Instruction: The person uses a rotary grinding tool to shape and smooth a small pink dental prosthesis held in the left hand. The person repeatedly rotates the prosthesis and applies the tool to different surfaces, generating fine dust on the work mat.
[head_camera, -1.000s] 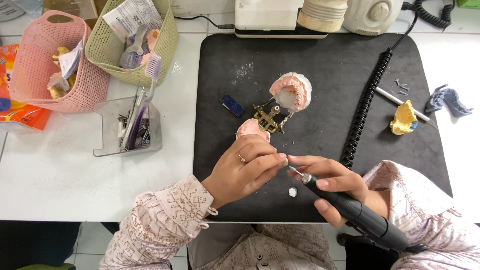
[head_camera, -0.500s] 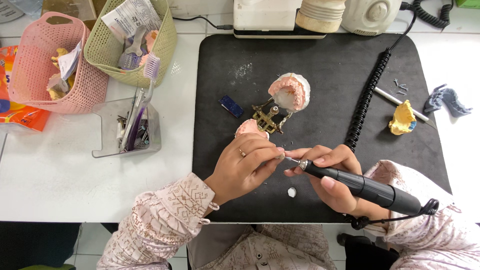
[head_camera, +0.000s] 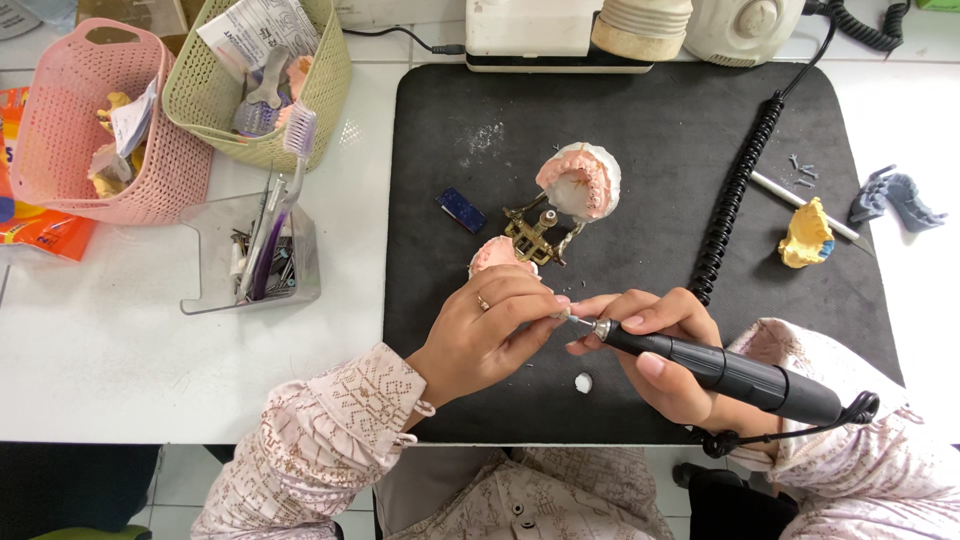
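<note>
Bright, even light falls from overhead, so shadows stay short and soft. A faint one pools just under the left hand (head_camera: 490, 335) and the right hand (head_camera: 655, 350), on the black mat (head_camera: 640, 140). Left of the hands the white table (head_camera: 120, 360) is near overexposed, without harsh glare. Focus is sharp at the hands; the far corners bend slightly.

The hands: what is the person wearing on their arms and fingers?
Both arms have long, pale pink sleeves with a small printed pattern and gathered, ruffled cuffs. The left hand wears a ring with a small stone on one finger. The right hand shows no ring or glove.
</note>
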